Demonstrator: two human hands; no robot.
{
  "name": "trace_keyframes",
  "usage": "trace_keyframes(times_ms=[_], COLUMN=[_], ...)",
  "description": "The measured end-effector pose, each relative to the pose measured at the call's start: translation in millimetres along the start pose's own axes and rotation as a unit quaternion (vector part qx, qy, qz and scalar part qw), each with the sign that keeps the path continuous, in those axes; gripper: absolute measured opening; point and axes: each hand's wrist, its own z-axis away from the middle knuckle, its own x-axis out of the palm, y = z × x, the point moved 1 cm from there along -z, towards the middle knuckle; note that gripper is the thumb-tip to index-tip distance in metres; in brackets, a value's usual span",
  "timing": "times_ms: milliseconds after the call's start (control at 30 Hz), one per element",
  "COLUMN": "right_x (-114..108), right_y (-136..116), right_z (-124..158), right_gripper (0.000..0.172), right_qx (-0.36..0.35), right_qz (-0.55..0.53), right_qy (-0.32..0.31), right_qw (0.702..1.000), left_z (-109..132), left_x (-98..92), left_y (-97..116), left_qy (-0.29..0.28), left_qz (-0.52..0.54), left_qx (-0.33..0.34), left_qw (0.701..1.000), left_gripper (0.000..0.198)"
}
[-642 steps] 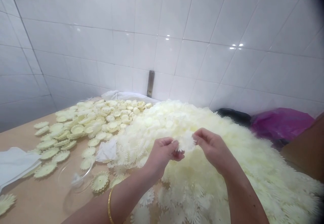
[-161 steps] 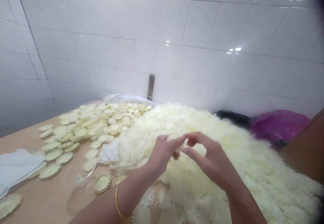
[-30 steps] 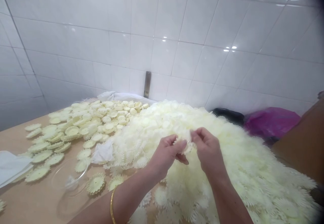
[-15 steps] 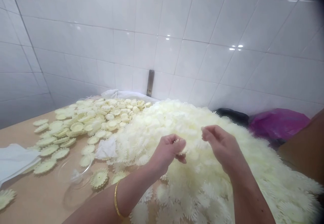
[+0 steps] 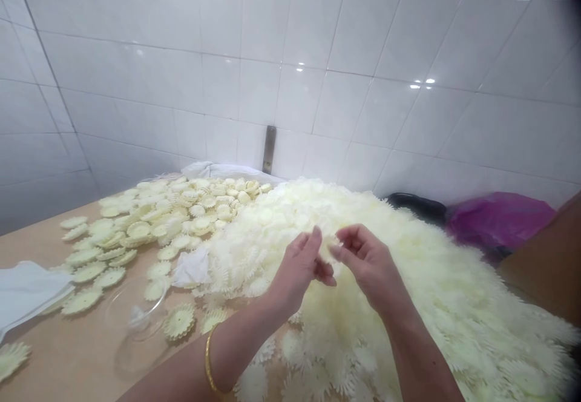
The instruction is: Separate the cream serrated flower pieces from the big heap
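Observation:
My left hand (image 5: 297,269), with a gold bangle (image 5: 209,359) on its wrist, is partly open, its thumb raised and apart from the curled fingers. My right hand (image 5: 370,266) meets it from the right, thumb and index finger pinched on a pale yellow scalloped disc (image 5: 327,248). This disc sits between the two hands, close to the left fingers; whether those fingers touch it is unclear. Beneath and behind both hands spreads a large heap of thin, pale petal-edged pieces (image 5: 408,281).
Thicker stacked scalloped discs (image 5: 138,230) cover the table's left and back. Nearer lie a clear round dish (image 5: 136,314), a crumpled white tissue (image 5: 190,267) and white sheets (image 5: 29,293). A purple bag (image 5: 499,223) and a black object (image 5: 417,208) lie by the tiled wall (image 5: 218,26).
My right hand has moved left to meet my left hand and now pinches the disc. The left thumb has lifted off the disc it was pressing.

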Motion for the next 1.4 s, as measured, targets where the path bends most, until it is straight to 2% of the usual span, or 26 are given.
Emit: trace_keyframes(times_ms=[33,100,233,300,400,467,633,767,833,967,1167,1300,1400], right_x=[1,3,5,5,5,5,1,-5,-7,-9,-10,-9,-6], right_y=[1,2,-2,-6,-12,-15,-14,-11,-11,-9,-5,-6,-7], right_z=[0,0,2,4,7,8,6,3,3,1,-1,-1,0], right_gripper=[0.022,0.021,0.02,0.02,0.017,0.015,0.015,0.017,0.016,0.016,0.019,0.026,0.028], right_qx=[-0.006,-0.008,-0.007,-0.016,-0.041,-0.053,-0.012,0.009,0.006,-0.001,0.042,0.045,0.036], right_qz=[0.002,0.013,0.072,0.099,0.119,0.117,0.034,-0.008,-0.008,0.01,-0.04,-0.073,-0.05], right_qy=[0.039,0.07,0.047,0.058,0.076,0.051,-0.087,-0.143,-0.144,-0.087,-0.053,-0.083,-0.102], right_qw=[0.999,0.997,0.996,0.993,0.989,0.99,0.996,0.99,0.99,0.996,0.997,0.993,0.993], left_z=[0,1,2,1,0,0,1,0,0,1,1,1,1], left_x=[0.5,1.9,1.7,-0.1,-2.3,-2.5,-2.9,-2.3,-1.3,1.0,1.1,0.0,-0.9], left_y=[0,1,2,3,3,2,0,1,3,3,0,1,1], left_qy=[-0.003,-0.006,0.046,0.072,0.081,0.077,0.089,0.048,0.02,-0.015,0.015,0.023,0.019], left_qz=[0.004,-0.002,-0.021,-0.025,-0.023,-0.006,0.038,0.043,0.044,0.06,0.075,0.041,0.003], left_qx=[-0.006,-0.011,0.014,0.027,0.04,0.037,-0.021,-0.053,-0.051,-0.07,-0.117,-0.082,-0.033], left_qw=[1.0,1.0,0.999,0.997,0.996,0.996,0.995,0.997,0.997,0.996,0.99,0.996,0.999], left_gripper=[0.034,0.032,0.024,0.024,0.03,0.031,0.033,0.038,0.039,0.041,0.036,0.031,0.03])
